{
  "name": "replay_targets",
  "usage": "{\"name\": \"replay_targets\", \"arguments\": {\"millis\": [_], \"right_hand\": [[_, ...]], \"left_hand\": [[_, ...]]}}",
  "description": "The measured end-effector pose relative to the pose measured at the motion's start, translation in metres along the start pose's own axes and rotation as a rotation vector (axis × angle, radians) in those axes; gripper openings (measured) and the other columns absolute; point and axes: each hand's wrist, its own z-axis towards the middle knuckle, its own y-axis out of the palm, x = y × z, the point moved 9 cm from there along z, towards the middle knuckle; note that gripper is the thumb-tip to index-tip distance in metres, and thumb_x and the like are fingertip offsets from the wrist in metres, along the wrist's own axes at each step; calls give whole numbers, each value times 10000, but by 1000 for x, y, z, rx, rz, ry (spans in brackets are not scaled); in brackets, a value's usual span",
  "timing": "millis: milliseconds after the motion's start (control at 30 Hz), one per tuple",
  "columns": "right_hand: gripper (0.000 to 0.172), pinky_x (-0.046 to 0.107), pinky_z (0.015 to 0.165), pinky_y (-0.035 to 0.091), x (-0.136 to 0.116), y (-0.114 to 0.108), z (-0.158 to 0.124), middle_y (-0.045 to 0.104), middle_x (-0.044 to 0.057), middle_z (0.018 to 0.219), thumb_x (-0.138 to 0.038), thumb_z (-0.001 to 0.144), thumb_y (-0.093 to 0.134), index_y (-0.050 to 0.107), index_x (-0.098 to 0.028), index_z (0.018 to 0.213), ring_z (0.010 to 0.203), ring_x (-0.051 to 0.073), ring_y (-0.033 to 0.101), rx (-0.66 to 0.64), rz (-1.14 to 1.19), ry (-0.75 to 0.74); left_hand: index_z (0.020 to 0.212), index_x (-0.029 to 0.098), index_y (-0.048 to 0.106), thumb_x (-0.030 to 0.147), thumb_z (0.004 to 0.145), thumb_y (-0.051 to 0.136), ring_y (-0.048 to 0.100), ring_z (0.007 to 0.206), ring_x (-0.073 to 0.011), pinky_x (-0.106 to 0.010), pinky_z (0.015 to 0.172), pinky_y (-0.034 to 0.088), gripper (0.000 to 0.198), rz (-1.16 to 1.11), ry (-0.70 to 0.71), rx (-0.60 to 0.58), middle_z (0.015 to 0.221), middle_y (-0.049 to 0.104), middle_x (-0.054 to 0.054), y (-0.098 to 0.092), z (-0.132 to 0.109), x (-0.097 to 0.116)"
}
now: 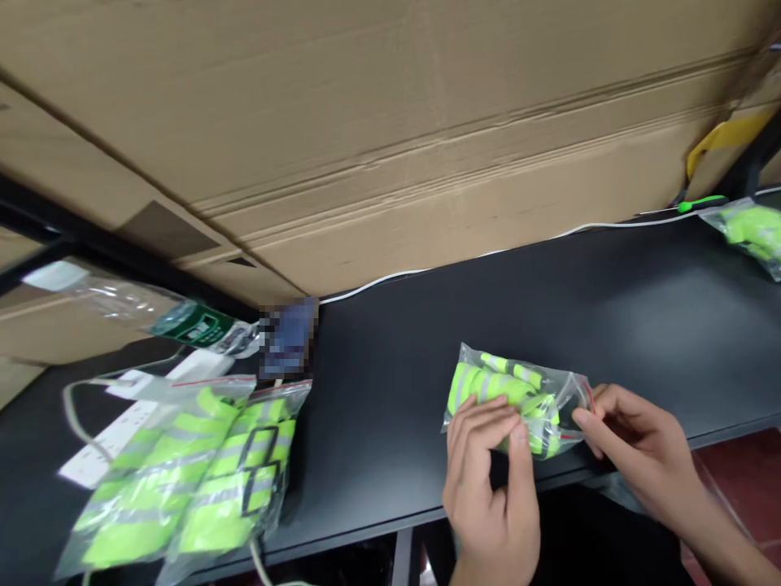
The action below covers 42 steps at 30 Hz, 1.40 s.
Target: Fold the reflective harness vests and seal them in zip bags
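Observation:
A clear zip bag point(506, 387) with folded neon-yellow fabric and grey reflective strips lies at the front edge of the black table. My left hand point(491, 480) grips the bag's near side, fingers over the top and thumb against the fabric. At the bag's right end, my right hand point(640, 456) pinches the plastic near the red zip strip, thumb and forefinger together. The mouth there looks parted, with the red strip bent. Part of the bag's near side is hidden under my left hand.
Two filled bags of neon fabric point(232, 472) overlap a white power strip point(110, 443) on the left. Behind them are a plastic bottle point(195, 323) and a blurred dark item point(290, 338). A green screwdriver point(701, 203) and another bag point(753, 232) lie far right. Cardboard point(427, 195) lines the back.

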Motion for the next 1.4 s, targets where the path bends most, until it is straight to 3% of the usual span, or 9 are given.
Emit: {"name": "replay_targets", "arguments": {"millis": [133,300,467,533,667,833,967,1200,1400], "right_hand": [[104,372,825,562,-40,-2,9,627,109,1192,-193,871,681,616,-222,796,1025,238,661,140,-467,-433],[262,593,1040,461,-11,15,17,379,120,1596,-315,988,506,662,-250,1188,1386,358,469,-171,-739,-307],[467,692,1195,182,3,28,16,203,53,1684,-384,992,510,498,-299,1451,1538,367,187,-418,-806,-253],[544,689,1204,171,5,35,16,158,43,1694,-447,966,558,456,-305,1482,1545,376,140,-529,-734,-199],[673,661,1175,290,11,40,18,147,30,1699,-519,903,650,405,-356,1508,1553,386,48,-603,-505,15],[613,501,1080,479,4,40,23,372,77,1599,-443,859,736,507,-370,1423,1411,316,454,-507,-82,69],[715,612,1170,322,6,46,28,590,93,1423,-488,650,903,645,-324,1295,1397,366,462,-533,-83,51],[371,521,1034,517,-18,37,30,656,106,1348,-306,782,816,722,-299,1141,1306,343,575,-362,24,-145],[668,521,1097,464,-4,52,18,471,78,1557,-360,707,865,645,-355,1337,1382,371,493,-692,-131,12]], "left_hand": [[1005,192,630,37,903,568,637,969,-201,-403,918,511,196,39,-13,-15,940,667,-36,14,-5,-3],[1147,212,615,193,939,551,566,1137,-281,-470,969,473,219,250,-77,-28,1147,627,-102,-2,5,-21],[1266,160,602,572,901,551,536,1146,-414,-655,961,401,553,695,-573,-345,1203,611,-172,-25,11,-86],[1151,191,657,607,893,533,596,1036,-379,-615,926,441,506,600,-655,-445,1074,633,-128,-21,8,-93],[1096,203,622,586,824,663,652,981,-317,-471,877,521,472,254,-736,-280,1052,654,-101,-21,6,-89],[1149,195,629,467,637,877,703,834,-243,-293,705,560,631,-325,-899,-231,976,730,-69,-10,-5,-91],[1247,196,636,424,608,907,714,862,-245,-278,740,556,731,-542,-975,-254,1025,742,-85,-5,-16,-89],[1050,222,682,321,823,780,654,874,-181,-244,752,521,266,-604,-698,-406,1052,679,-60,3,-7,-77],[1056,255,676,294,828,777,643,928,-193,-307,843,522,253,-523,-473,-420,1079,613,-55,2,2,-59]]}}
